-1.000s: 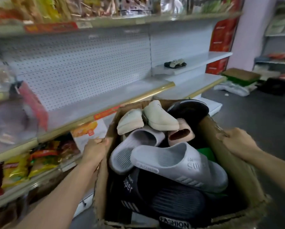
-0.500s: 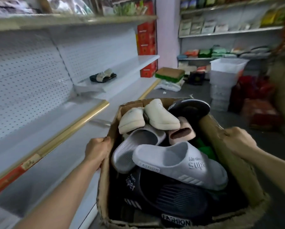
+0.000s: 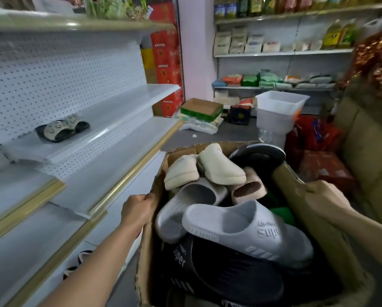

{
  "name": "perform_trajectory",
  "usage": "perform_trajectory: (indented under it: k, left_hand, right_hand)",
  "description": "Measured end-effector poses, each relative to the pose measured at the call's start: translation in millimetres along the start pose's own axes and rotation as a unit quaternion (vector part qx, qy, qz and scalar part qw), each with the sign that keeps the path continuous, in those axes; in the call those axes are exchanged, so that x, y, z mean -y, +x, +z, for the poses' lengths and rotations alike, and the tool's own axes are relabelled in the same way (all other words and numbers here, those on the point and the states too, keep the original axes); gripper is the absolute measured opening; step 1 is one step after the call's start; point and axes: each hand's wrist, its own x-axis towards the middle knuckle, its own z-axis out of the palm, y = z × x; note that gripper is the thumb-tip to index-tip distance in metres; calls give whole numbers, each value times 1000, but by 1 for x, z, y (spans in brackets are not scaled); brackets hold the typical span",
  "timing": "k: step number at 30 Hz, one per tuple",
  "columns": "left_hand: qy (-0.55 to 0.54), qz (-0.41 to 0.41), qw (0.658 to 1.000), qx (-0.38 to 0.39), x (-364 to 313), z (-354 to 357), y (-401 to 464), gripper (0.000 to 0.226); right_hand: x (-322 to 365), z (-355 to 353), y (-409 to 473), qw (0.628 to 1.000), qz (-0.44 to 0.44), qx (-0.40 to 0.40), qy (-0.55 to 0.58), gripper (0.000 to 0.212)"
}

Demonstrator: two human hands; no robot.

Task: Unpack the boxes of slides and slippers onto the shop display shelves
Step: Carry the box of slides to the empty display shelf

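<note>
I hold an open cardboard box [image 3: 332,238] in front of me, piled with slides. On top lie grey slides [image 3: 247,231], cream slippers [image 3: 221,169], a pink slipper [image 3: 247,187] and black slides [image 3: 219,278]. My left hand [image 3: 137,212] grips the box's left wall. My right hand [image 3: 323,198] grips its right wall. White display shelves [image 3: 110,160] with gold edging run along my left. A pair of black sandals with pale studded straps [image 3: 62,127] sits on the upper white shelf.
At the aisle's end lie a flat cardboard tray [image 3: 201,109] on white sacks, a dark pack and stacked clear plastic tubs [image 3: 278,111]. Stocked grocery shelves [image 3: 274,52] fill the back wall. Red bags and cartons [image 3: 318,160] crowd the floor at right.
The box and I have moved along the aisle past the stocked snack shelves to the bare white shelves. Both hands keep their grip on the box walls.
</note>
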Motion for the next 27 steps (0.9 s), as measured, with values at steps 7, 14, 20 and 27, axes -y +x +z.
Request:
perform_trajectory:
  k: [7, 14, 20, 27]
  left_hand:
    - [-11, 1, 1000, 3, -77, 96, 109, 42]
    - [-9, -6, 1000, 16, -141, 196, 266, 35]
    - [-24, -31, 999, 6, -213, 279, 399, 39]
    - [11, -47, 999, 13, -274, 374, 536, 30]
  right_hand:
    - [-7, 3, 171, 1000, -4, -8, -14, 24]
    - [11, 34, 371, 999, -9, 14, -31, 24]
    - [33, 52, 539, 999, 0, 21, -23, 27]
    - [37, 81, 712, 999, 18, 30, -16, 31]
